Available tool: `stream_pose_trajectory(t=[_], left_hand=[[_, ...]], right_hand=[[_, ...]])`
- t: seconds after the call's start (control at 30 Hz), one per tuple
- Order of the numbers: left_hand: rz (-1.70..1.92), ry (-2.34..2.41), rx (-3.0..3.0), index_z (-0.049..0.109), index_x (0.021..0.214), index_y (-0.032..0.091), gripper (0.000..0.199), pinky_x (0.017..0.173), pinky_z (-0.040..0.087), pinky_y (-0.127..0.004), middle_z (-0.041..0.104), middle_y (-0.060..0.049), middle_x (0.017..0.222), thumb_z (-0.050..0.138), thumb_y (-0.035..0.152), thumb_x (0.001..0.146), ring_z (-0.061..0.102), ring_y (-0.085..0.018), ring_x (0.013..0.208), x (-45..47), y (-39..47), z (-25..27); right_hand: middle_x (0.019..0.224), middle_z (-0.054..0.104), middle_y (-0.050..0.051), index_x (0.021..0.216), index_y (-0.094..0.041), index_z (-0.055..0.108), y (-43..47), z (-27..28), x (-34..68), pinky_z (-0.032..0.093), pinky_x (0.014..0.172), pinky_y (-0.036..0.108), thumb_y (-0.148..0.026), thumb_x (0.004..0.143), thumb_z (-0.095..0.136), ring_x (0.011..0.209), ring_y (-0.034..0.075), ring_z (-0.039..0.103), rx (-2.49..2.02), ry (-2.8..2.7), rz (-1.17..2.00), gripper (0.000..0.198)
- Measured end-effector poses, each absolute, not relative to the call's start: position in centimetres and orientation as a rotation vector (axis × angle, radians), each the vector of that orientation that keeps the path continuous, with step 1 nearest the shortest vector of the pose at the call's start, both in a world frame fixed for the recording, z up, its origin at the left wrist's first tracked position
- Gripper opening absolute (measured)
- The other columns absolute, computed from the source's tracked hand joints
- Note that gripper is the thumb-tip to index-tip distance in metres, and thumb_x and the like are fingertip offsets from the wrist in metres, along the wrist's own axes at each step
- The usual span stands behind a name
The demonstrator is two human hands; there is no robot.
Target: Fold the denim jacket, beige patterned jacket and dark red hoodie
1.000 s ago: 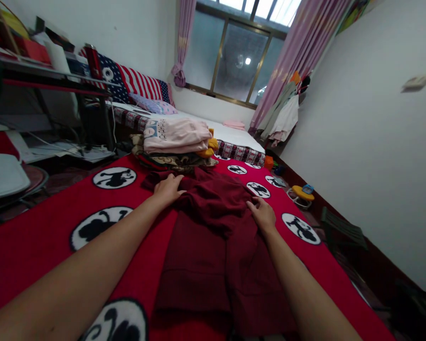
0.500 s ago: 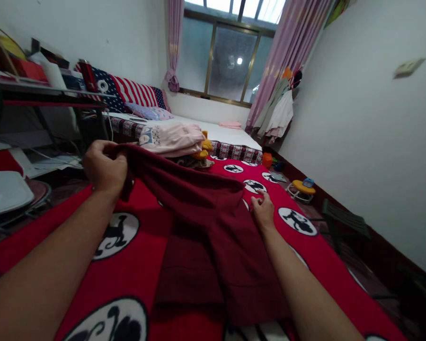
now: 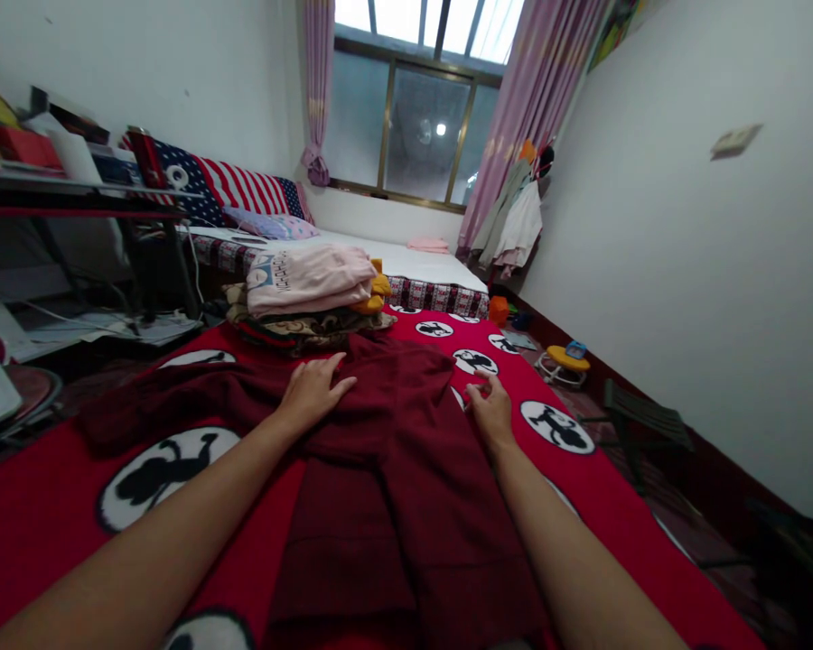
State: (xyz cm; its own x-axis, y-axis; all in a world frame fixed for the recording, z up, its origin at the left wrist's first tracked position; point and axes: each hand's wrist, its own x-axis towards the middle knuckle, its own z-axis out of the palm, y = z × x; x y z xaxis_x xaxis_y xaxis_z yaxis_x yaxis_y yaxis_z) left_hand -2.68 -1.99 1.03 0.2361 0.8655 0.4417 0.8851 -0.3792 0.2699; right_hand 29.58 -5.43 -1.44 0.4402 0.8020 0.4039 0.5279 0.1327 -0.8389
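A dark red long-sleeved garment (image 3: 352,524) lies spread on a red bedspread (image 3: 27,515) with white ovals and black figures. One sleeve stretches out to the left, and the other lies down over the body of the garment. My left hand (image 3: 312,390) rests on the cloth near the shoulder, fingers stretched out, gripping nothing. By the right edge of the garment is my right hand (image 3: 491,408), its fingers apart and slightly bent. Just beyond the garment sits a stack of folded clothes, with a pale pink top (image 3: 312,278) uppermost.
A white bed (image 3: 406,257) stands beneath the window. At the left is a cluttered desk (image 3: 74,194) with a red flask (image 3: 146,155). A yellow stool (image 3: 567,358) and a dark folding stool (image 3: 643,413) stand at the right by the wall.
My left hand has let go of the raised sleeve and moved right onto the garment. That sleeve now lies on the bedspread. The right hand stays beside the garment.
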Motion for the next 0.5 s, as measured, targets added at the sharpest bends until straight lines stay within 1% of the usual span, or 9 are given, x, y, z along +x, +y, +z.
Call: stream_pose_trajectory(t=[0.07,0.13,0.2,0.27,0.33,0.4,0.43,0.47,0.5], left_hand=[[-0.812,-1.746,-2.421,0.058,0.126,0.018,0.052,0.093,0.045,-0.038,0.069,-0.011,0.106,0.053,0.053,0.088,0.062,-0.028,0.103,-2.7,-2.1,0.8],[-0.813,-1.759,-2.383,0.063,0.117,0.020,0.048,0.088,0.047,-0.036,0.069,-0.009,0.100,0.056,0.056,0.085,0.063,-0.027,0.099,-2.9,-2.2,0.9],[-0.849,-1.777,-2.357,0.064,0.116,0.021,0.048,0.086,0.048,-0.035,0.067,-0.010,0.104,0.058,0.056,0.084,0.063,-0.027,0.100,-3.1,-2.3,1.0],[-0.937,-1.791,-2.354,0.062,0.121,0.021,0.051,0.087,0.048,-0.035,0.064,-0.011,0.113,0.058,0.055,0.084,0.062,-0.027,0.103,-3.3,-2.2,1.1],[-1.077,-1.753,-2.391,0.061,0.123,0.020,0.051,0.092,0.048,-0.035,0.062,-0.010,0.118,0.056,0.054,0.085,0.061,-0.026,0.106,-3.3,-2.1,1.3],[-1.224,-1.632,-2.470,0.063,0.119,0.021,0.046,0.097,0.046,-0.035,0.064,-0.009,0.117,0.054,0.052,0.087,0.060,-0.024,0.108,-3.2,-2.3,1.8],[-1.282,-1.551,-2.524,0.065,0.116,0.021,0.043,0.099,0.045,-0.035,0.065,-0.008,0.116,0.053,0.052,0.088,0.060,-0.024,0.109,-3.1,-2.4,2.1],[-1.316,-1.468,-2.587,0.065,0.115,0.021,0.043,0.100,0.044,-0.035,0.065,-0.008,0.115,0.052,0.052,0.089,0.059,-0.023,0.110,-2.9,-2.7,2.4],[-1.318,-1.395,-2.654,0.066,0.115,0.022,0.043,0.101,0.044,-0.036,0.066,-0.008,0.116,0.052,0.053,0.089,0.059,-0.023,0.112,-2.7,-3.0,2.7]], right_hand=[[0.075,0.067,0.002,0.120,-0.014,0.057,-4.9,-1.1,29.3,0.047,0.057,0.029,-0.040,0.077,0.051,0.050,0.015,0.057,-1.515,-1.236,0.301,0.051],[0.068,0.065,0.000,0.124,-0.014,0.056,-4.1,-0.4,28.9,0.046,0.057,0.028,-0.039,0.078,0.051,0.050,0.016,0.056,-1.501,-1.309,0.291,0.052],[0.060,0.062,-0.002,0.127,-0.016,0.056,-3.0,0.5,28.2,0.046,0.058,0.028,-0.037,0.080,0.051,0.050,0.016,0.055,-1.501,-1.416,0.275,0.052],[0.056,0.061,-0.003,0.123,-0.016,0.060,-1.6,1.5,27.7,0.046,0.061,0.028,-0.033,0.080,0.054,0.052,0.016,0.056,-1.543,-1.495,0.269,0.047],[0.053,0.062,-0.002,0.105,-0.016,0.070,-0.2,2.5,27.6,0.047,0.064,0.028,-0.027,0.076,0.061,0.054,0.016,0.058,-1.614,-1.524,0.290,0.033],[0.048,0.060,0.000,0.074,-0.016,0.073,1.1,3.4,27.9,0.047,0.062,0.027,-0.021,0.071,0.064,0.053,0.016,0.059,-1.676,-1.506,0.305,0.011],[0.046,0.059,0.001,0.062,-0.016,0.069,1.6,3.9,28.2,0.046,0.060,0.026,-0.019,0.071,0.063,0.051,0.016,0.059,-1.694,-1.482,0.297,0.012],[0.044,0.058,0.002,0.054,-0.016,0.065,2.2,4.4,28.5,0.046,0.057,0.026,-0.019,0.073,0.060,0.049,0.015,0.058,-1.704,-1.446,0.278,0.020],[0.044,0.058,0.002,0.051,-0.016,0.062,2.7,4.9,28.9,0.046,0.055,0.025,-0.020,0.076,0.057,0.047,0.015,0.057,-1.707,-1.404,0.251,0.026]])
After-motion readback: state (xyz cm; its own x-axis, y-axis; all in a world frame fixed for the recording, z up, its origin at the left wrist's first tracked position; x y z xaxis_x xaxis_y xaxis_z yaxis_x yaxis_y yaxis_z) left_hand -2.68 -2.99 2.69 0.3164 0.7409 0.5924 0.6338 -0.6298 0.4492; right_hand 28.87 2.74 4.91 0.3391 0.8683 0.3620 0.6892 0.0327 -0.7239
